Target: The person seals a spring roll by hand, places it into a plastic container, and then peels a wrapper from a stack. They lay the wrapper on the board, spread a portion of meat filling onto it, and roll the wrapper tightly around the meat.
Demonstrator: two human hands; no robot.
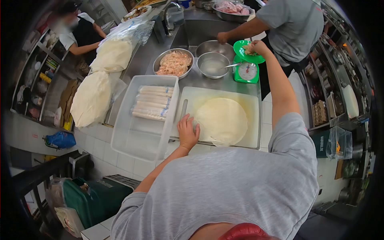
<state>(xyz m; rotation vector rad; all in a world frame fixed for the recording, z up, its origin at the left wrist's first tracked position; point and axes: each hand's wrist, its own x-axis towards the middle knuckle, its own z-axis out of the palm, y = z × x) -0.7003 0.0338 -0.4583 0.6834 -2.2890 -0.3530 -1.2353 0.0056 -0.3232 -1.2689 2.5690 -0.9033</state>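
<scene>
My right hand [258,48] is closed on a clump of minced filling [249,49] over the green plate [256,59] of a kitchen scale [247,72]. My left hand [188,131], its fingers apart, rests at the left edge of the white cutting board [253,112]. A thin round wrapper sheet [222,121] lies on the board, right of my left hand. To the left, a clear plastic box [136,135] holds several pale rolls [153,103] in plastic. Behind the board are a bowl of minced filling [175,63] and a metal bowl of cloudy liquid with a spoon [212,65].
Large stacks of wrappers [93,98] lie left of the box. A co-worker in grey [296,28] reaches toward the sink [200,32]; another person [84,34] stands at the back left. A tap [168,18] and a bowl of raw meat [232,9] are at the back.
</scene>
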